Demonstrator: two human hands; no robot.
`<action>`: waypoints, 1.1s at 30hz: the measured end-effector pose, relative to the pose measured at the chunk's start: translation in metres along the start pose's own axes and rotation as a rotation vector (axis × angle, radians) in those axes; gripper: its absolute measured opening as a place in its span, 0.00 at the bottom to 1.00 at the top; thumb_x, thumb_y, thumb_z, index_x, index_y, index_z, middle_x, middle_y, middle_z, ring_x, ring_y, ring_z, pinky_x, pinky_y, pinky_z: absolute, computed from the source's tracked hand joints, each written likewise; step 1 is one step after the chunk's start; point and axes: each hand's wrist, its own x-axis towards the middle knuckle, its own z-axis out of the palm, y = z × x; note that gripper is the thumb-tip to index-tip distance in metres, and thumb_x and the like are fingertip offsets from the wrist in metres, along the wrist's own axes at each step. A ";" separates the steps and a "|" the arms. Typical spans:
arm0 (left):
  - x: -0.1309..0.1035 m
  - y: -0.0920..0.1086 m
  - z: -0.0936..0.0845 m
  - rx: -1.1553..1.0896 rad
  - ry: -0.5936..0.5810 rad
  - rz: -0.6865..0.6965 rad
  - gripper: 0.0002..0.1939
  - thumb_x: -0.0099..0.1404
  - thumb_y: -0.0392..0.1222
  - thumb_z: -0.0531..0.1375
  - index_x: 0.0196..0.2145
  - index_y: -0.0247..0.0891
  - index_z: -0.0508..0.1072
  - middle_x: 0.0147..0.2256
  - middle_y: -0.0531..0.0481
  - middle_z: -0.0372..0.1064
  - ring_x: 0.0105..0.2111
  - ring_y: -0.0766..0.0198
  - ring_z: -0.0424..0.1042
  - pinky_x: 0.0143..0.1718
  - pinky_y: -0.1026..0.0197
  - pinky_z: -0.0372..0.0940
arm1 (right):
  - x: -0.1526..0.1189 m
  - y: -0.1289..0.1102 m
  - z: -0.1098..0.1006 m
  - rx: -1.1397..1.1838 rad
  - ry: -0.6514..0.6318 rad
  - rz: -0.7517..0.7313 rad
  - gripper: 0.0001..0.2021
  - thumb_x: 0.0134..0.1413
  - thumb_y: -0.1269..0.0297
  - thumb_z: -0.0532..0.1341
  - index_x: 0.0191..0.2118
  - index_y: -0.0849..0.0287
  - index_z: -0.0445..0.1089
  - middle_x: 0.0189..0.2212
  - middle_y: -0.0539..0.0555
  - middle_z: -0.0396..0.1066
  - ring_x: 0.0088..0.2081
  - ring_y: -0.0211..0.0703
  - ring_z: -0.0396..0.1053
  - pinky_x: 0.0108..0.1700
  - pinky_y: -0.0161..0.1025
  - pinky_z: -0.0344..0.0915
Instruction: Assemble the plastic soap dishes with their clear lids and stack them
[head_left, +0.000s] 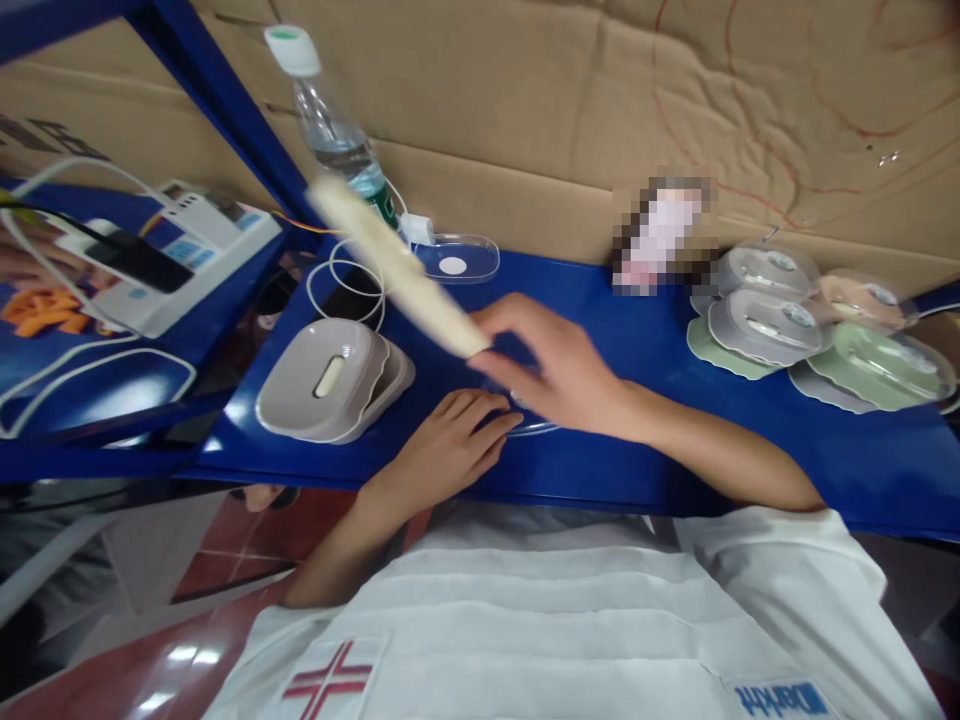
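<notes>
My right hand pinches the near end of a long cream-coloured object between thumb and fingers. It slants up to the left above the table, and motion blur hides its exact kind. My left hand lies palm down near the table's front edge, fingers stretched out at a clear plastic lid. Both hands partly cover this lid. To the left of my hands, grey-beige plastic soap dishes sit one on another. Behind the cream object lies another clear lid with a white round spot.
Several lidded soap dishes in grey, green and beige are stacked on the right of the blue table. A water bottle, a white cable and a pixelated item stand at the back. A power strip lies left.
</notes>
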 end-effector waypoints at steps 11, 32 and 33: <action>0.006 0.008 -0.007 -0.129 0.007 -0.094 0.15 0.73 0.48 0.67 0.54 0.43 0.77 0.64 0.40 0.71 0.66 0.45 0.71 0.63 0.43 0.72 | -0.126 0.104 -0.060 0.188 0.222 0.817 0.32 0.64 0.40 0.62 0.66 0.49 0.56 0.27 0.45 0.72 0.27 0.49 0.75 0.29 0.45 0.72; 0.004 0.002 -0.006 -0.062 0.479 -0.413 0.14 0.73 0.44 0.69 0.49 0.42 0.69 0.58 0.41 0.74 0.64 0.47 0.74 0.65 0.40 0.72 | -0.087 0.071 -0.039 -0.499 -0.072 0.254 0.24 0.79 0.55 0.49 0.73 0.53 0.63 0.66 0.62 0.72 0.66 0.61 0.69 0.67 0.64 0.62; 0.003 0.001 -0.004 -0.060 0.465 -0.430 0.13 0.73 0.44 0.68 0.49 0.42 0.69 0.58 0.41 0.73 0.64 0.47 0.74 0.64 0.41 0.72 | -0.070 0.080 -0.039 -0.503 -0.086 0.236 0.25 0.79 0.57 0.48 0.73 0.53 0.62 0.68 0.62 0.69 0.68 0.61 0.67 0.68 0.64 0.62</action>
